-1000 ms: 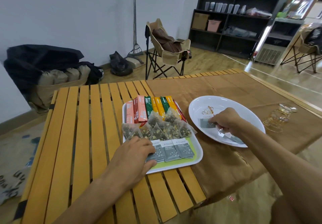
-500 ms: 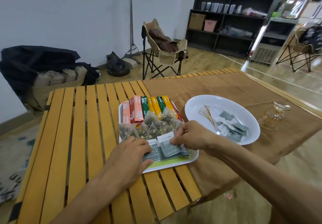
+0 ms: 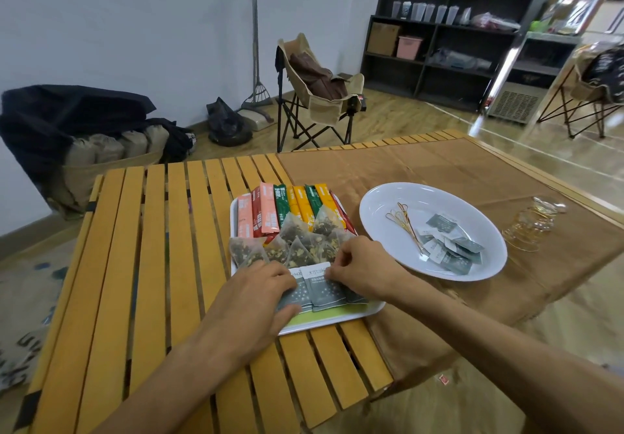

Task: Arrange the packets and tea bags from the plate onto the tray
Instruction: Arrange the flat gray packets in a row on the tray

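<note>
1. The tray [image 3: 351,316] is white at the rim and light green inside.
2. The long packets [image 3: 290,209] are pink, red, green, orange and yellow.
3. The tea bags [image 3: 297,248] are see-through, with dark and yellow bits inside.
4. The flat packets [image 3: 320,290] are grey-green with little white dots and a white top.
5. The plate [image 3: 381,227] is white.
6. The table [image 3: 152,265] has yellow-orange wooden slats.
7. The cloth [image 3: 422,167] is brown.
</note>
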The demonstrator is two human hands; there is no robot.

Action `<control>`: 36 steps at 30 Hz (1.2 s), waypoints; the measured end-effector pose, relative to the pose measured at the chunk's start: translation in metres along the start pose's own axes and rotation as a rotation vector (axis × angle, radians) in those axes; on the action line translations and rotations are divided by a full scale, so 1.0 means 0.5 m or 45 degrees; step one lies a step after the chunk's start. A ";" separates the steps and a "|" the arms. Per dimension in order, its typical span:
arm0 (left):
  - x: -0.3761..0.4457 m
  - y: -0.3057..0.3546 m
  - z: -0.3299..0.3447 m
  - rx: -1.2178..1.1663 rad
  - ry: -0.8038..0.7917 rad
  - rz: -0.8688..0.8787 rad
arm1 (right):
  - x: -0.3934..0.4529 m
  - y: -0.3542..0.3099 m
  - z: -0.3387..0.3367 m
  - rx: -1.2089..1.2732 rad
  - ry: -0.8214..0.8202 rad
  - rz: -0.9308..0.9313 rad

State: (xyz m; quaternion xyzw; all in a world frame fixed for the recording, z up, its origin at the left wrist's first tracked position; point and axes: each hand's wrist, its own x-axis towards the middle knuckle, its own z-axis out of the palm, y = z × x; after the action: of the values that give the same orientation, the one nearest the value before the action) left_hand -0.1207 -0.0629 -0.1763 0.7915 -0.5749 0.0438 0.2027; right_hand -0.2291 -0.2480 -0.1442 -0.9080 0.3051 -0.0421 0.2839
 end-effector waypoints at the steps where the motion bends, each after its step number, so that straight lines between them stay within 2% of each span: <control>1: 0.001 0.002 0.000 -0.013 0.011 0.017 | 0.002 0.004 -0.008 0.026 0.012 0.003; 6: 0.018 0.026 0.005 -0.094 -0.002 0.121 | 0.017 0.050 -0.080 0.034 0.115 0.116; 11: 0.034 0.036 0.020 -0.128 -0.064 0.156 | 0.039 0.152 -0.160 0.066 0.252 0.390; 15: 0.034 0.035 0.030 -0.132 -0.020 0.150 | 0.049 0.241 -0.226 -0.127 0.437 0.571; 19: 0.036 0.034 0.035 -0.134 0.001 0.136 | 0.049 0.306 -0.265 -0.253 0.334 0.698; 25: 0.035 0.034 0.037 -0.115 -0.002 0.112 | 0.057 0.309 -0.250 -0.372 0.180 0.736; 33: 0.034 0.035 0.037 -0.142 -0.032 0.109 | 0.053 0.296 -0.257 -0.252 0.346 0.745; 36: 0.034 0.037 0.036 -0.144 -0.025 0.114 | 0.053 0.252 -0.268 -0.105 0.490 0.603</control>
State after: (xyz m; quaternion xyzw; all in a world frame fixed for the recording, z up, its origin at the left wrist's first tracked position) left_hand -0.1351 -0.0893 -0.1827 0.7527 -0.6132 0.0124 0.2391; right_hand -0.3081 -0.4109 -0.1032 -0.7979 0.5578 -0.1336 0.1857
